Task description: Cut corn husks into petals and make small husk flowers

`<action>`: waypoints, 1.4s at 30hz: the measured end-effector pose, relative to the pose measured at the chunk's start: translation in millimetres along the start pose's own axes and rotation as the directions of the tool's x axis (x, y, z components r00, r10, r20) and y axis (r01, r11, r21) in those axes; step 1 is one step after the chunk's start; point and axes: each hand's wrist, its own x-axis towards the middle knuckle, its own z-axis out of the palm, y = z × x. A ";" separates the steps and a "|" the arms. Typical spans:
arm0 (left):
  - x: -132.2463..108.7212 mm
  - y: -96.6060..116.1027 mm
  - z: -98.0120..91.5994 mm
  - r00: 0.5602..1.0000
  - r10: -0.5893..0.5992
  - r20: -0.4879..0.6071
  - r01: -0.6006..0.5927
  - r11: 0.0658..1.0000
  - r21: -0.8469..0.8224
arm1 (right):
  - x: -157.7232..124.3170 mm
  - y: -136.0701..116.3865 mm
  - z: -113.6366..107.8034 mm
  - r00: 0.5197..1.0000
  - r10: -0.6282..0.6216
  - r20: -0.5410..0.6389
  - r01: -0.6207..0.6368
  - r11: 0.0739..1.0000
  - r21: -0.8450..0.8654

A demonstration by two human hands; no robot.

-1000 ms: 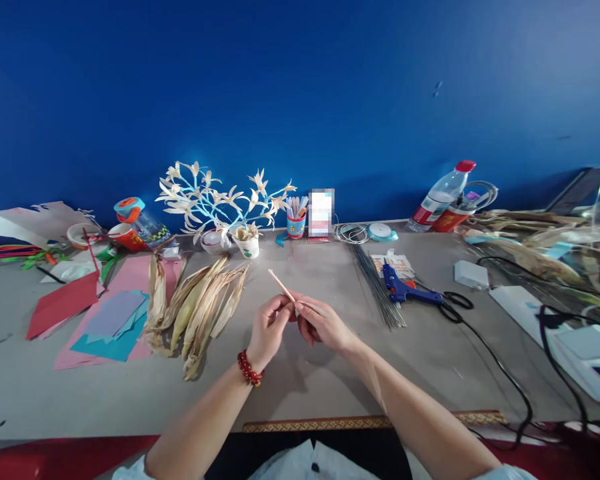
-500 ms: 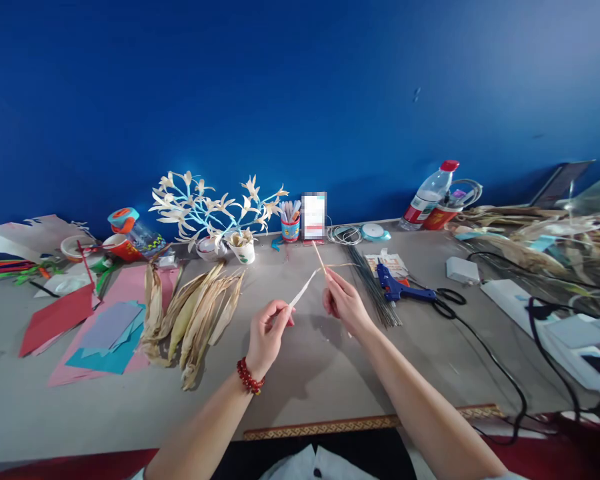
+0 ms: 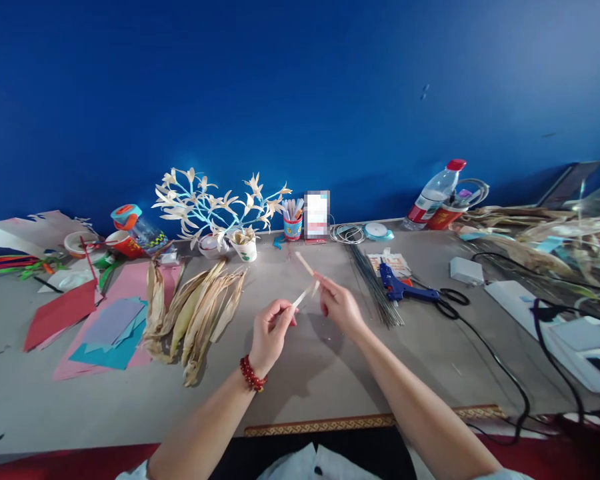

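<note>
My left hand (image 3: 271, 333), with a red bead bracelet (image 3: 251, 375) at the wrist, pinches a narrow whitish strip (image 3: 301, 297) between thumb and fingers. The strip slants up toward my right hand (image 3: 341, 305), whose fingers are closed on a thin, pale tan stick (image 3: 304, 263). That stick points up and to the left. A short pale end (image 3: 316, 287) shows just under the right fingertips; whether it belongs to the strip is unclear. Both hands are above the grey table (image 3: 300, 373). Dried corn husks (image 3: 200, 313) lie left of my left hand.
White husk flowers (image 3: 245, 247) stand in cups at the back, near a phone (image 3: 317, 217). Right of my hands are thin wires (image 3: 380, 293), a blue glue gun (image 3: 405, 288) with a trailing cord, and scissors (image 3: 453, 303). Coloured paper (image 3: 113, 333) lies left.
The stick in my right hand has swung from nearly upright to leaning left. My right hand has shifted slightly left, and the long strand that stuck out to its right no longer shows.
</note>
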 end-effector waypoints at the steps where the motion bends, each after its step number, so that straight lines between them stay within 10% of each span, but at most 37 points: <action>1: -0.2 -0.4 -0.3 1.000 0.005 -0.001 -0.005 1.000 -0.005 | 3.9 1.0 -6.6 0.997 0.003 -0.079 -0.002 1.000 0.010; 4: 1.0 -1.8 -1.2 1.000 -0.024 -0.017 0.023 0.999 -0.048 | 7.4 -4.4 -13.4 0.987 0.082 -0.138 -0.044 0.966 0.253; 7: 4.0 -3.2 -1.2 0.996 -0.075 -0.049 0.069 0.992 -0.109 | -2.9 -16.6 1.3 0.985 0.150 0.089 -0.174 0.858 0.484; 13: 4.8 -3.3 -0.3 1.000 -0.016 -0.021 0.013 0.993 -0.113 | -23.4 -26.9 31.2 0.861 0.042 0.506 -0.288 0.861 0.420; 29: -4.7 3.0 0.3 1.000 0.010 0.018 -0.011 0.999 0.049 | 0.3 3.3 0.1 1.000 -0.019 -0.012 0.017 0.995 -0.099; 34: -2.5 3.1 -0.9 0.998 -0.055 -0.038 0.051 0.992 -0.117 | 14.1 -1.0 -21.6 0.947 0.189 -0.261 -0.072 0.913 0.400; 38: 4.4 -6.6 2.7 0.982 -0.168 -0.087 0.124 0.919 -0.373 | 0.7 -14.3 -0.7 0.962 0.253 -0.106 -0.130 0.759 0.638; 42: 6.4 -14.4 8.4 0.970 -0.234 -0.069 0.163 0.830 -0.534 | -23.9 -27.5 35.4 0.991 0.067 0.113 -0.118 0.830 0.545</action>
